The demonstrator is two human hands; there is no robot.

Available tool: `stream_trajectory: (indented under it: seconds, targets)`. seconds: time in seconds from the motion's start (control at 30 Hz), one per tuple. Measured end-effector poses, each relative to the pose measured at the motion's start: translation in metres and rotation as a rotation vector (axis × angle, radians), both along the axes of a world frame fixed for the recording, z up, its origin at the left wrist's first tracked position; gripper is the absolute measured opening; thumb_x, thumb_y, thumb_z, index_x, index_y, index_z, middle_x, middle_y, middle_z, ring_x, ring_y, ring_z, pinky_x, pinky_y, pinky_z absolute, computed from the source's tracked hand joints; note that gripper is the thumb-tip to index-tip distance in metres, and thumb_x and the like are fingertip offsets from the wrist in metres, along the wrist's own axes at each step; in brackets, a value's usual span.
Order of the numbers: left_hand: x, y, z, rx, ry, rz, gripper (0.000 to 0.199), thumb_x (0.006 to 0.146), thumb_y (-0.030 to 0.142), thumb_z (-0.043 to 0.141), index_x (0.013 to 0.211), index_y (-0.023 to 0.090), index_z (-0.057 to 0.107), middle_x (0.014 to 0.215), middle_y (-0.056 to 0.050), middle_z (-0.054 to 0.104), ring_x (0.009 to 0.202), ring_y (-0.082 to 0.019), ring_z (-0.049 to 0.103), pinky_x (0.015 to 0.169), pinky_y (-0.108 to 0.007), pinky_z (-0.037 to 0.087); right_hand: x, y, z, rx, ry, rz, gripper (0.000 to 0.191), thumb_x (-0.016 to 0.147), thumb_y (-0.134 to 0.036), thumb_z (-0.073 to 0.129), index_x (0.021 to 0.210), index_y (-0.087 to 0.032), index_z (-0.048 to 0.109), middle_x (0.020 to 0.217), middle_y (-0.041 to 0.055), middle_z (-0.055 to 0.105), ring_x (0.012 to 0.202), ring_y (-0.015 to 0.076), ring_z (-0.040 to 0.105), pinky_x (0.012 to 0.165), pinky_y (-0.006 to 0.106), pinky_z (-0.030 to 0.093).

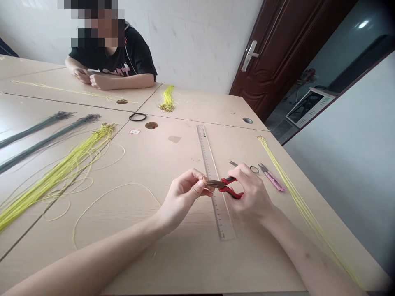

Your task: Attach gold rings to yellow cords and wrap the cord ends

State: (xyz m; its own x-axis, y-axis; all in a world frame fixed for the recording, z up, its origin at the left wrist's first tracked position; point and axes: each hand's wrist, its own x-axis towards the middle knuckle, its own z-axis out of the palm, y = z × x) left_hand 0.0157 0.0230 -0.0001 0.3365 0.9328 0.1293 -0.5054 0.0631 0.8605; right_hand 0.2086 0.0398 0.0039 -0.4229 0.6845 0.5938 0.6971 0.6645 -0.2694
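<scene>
My left hand (187, 193) pinches the end of a thin yellow cord (117, 185), where a small gold-coloured piece shows at the fingertips. The cord loops away to the left across the table. In my right hand (251, 189) are red-and-black pliers (220, 184), their handles spread a little apart. The plier tips meet the small piece at my left fingertips; whether the jaws are closed on it I cannot tell. Beneath both hands lies a clear ruler (212, 176).
Left lie a yellow cord bundle (70, 164) and dark grey bundles (55, 142). Pink thread snips (271, 177) and yellow cords (296, 195) lie right. A black band (137, 117), a table hole (151, 125) and a tape roll (247, 120) are farther back. A person (114, 61) sits opposite.
</scene>
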Motion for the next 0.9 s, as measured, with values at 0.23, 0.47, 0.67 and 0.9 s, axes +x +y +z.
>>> stream_trajectory:
  seconds: [0.23,0.47,0.67,0.9]
  targets:
    - [-0.0013,-0.0011,-0.0001,0.015,-0.002,-0.010,0.011,0.086,0.025,0.057,0.079,0.016,0.055,0.084,-0.004,0.065,0.085,-0.017,0.061,0.081,-0.032,0.047,-0.0007,-0.0003,0.0020,0.016,0.003,-0.009,0.018,0.070,-0.017,0.058,0.088,-0.018,0.055,0.075,0.0030,0.051,0.063,0.0146,0.051,0.053,0.026,0.043]
    - [-0.0019,-0.0003,0.0023,0.016,0.026,0.000,0.013,0.085,0.025,0.059,0.078,0.015,0.055,0.080,-0.004,0.065,0.082,-0.016,0.062,0.081,-0.031,0.048,-0.0007,-0.0005,0.0017,0.024,0.003,-0.008,0.018,0.071,-0.020,0.059,0.089,-0.018,0.056,0.075,0.0028,0.051,0.061,0.0138,0.051,0.053,0.026,0.042]
    - [-0.0021,0.0000,0.0042,0.025,0.049,0.014,0.012,0.085,0.023,0.060,0.078,0.015,0.055,0.079,-0.002,0.064,0.079,-0.014,0.061,0.079,-0.029,0.049,-0.0004,-0.0022,0.0028,0.018,-0.013,-0.019,0.014,0.069,-0.014,0.057,0.083,-0.018,0.059,0.074,0.0022,0.051,0.058,0.0120,0.050,0.050,0.024,0.039]
    - [-0.0026,0.0011,0.0017,0.027,0.067,0.029,0.013,0.086,0.024,0.059,0.077,0.015,0.054,0.078,-0.003,0.064,0.080,-0.015,0.060,0.078,-0.029,0.048,0.0001,-0.0046,0.0052,-0.068,-0.017,-0.018,0.015,0.069,-0.013,0.056,0.083,-0.018,0.061,0.071,0.0010,0.050,0.056,0.0112,0.045,0.051,0.024,0.037]
